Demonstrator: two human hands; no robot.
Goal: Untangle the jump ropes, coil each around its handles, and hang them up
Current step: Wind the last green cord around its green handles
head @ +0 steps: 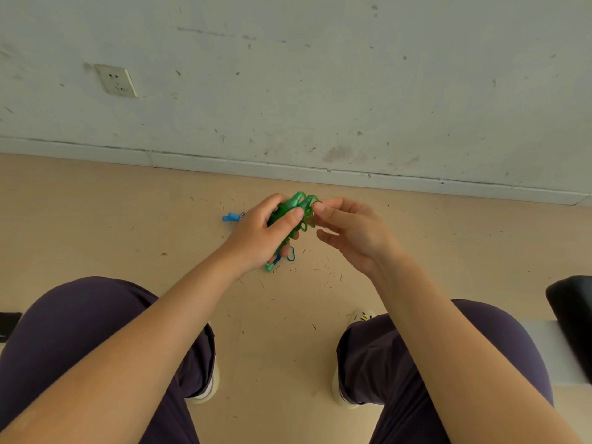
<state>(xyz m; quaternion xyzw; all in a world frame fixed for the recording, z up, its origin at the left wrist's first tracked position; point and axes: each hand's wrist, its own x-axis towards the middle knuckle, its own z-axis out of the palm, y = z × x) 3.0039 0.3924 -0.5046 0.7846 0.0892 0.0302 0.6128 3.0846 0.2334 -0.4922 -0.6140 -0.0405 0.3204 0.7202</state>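
Observation:
A green jump rope (299, 205) is bunched between both hands above the floor, its two glossy green handles side by side with cord looped around them. My left hand (261, 233) grips the handles, thumb pressed on top. My right hand (347, 232) pinches a loop of the green cord at the bundle's right side with thumb and forefinger. A blue jump rope lies on the floor below: one blue handle (230, 217) shows left of my left hand, and a bit of blue cord (291, 254) shows under it. The rest is hidden by my hands.
I sit facing a scuffed grey wall (320, 91) with a wall socket (117, 81) at the left. My knees in dark trousers (83, 331) frame the beige floor (272, 315). A black object (571, 315) rests at the right edge.

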